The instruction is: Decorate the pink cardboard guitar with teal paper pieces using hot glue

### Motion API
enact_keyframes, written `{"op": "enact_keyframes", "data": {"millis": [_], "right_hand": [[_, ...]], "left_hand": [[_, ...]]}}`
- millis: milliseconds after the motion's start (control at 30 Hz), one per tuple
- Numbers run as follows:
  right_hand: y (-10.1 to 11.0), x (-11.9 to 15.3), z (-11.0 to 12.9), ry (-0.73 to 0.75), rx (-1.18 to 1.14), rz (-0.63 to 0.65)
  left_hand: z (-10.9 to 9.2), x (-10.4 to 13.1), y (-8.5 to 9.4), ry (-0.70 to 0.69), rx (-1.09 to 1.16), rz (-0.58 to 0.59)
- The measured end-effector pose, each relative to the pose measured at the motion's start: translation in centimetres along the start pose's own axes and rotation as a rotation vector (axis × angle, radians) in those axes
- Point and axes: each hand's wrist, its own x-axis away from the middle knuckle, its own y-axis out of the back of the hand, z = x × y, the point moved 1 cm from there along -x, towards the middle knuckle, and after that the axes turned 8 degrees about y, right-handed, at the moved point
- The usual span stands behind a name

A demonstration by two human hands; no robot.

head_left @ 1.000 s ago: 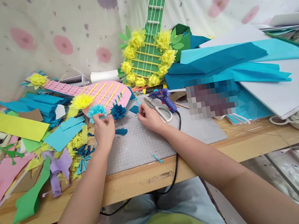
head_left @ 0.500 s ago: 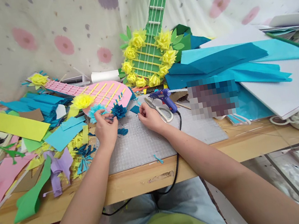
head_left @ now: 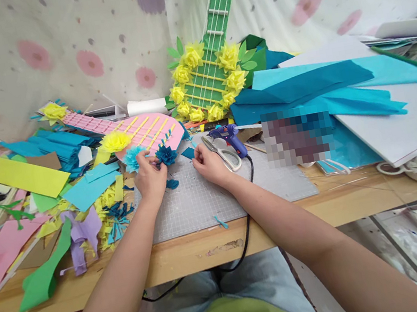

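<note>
My left hand point(head_left: 150, 176) pinches the base of a dark blue paper flower point(head_left: 167, 155) in front of the pink paper guitar point(head_left: 155, 127). A light blue paper flower point(head_left: 135, 158) lies just behind its fingers, against the guitar's edge. My right hand point(head_left: 207, 162) is closed over the grey cutting mat, its fingertips beside a small dark blue paper piece point(head_left: 187, 153); what they grip is too small to make out. Right next to this hand lie scissors point(head_left: 229, 159) and a purple glue gun point(head_left: 233, 138).
A green paper guitar point(head_left: 206, 84) with yellow flowers stands at the back. Paper strips and scraps cover the left of the table point(head_left: 193, 250). Blue paper sheets point(head_left: 301, 86) and white boards point(head_left: 399, 117) lie on the right. A black cable point(head_left: 247, 240) crosses the front edge.
My left hand has shifted slightly to the right and down, and its fingers have moved at the dark blue flower. My right hand has hardly moved.
</note>
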Motion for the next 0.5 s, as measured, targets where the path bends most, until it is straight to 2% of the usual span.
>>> {"op": "enact_keyframes", "data": {"millis": [500], "right_hand": [[0.07,0.01,0.16,-0.007,0.004,0.014]], "left_hand": [[0.12,-0.31,-0.33,-0.023,-0.018,0.015]]}}
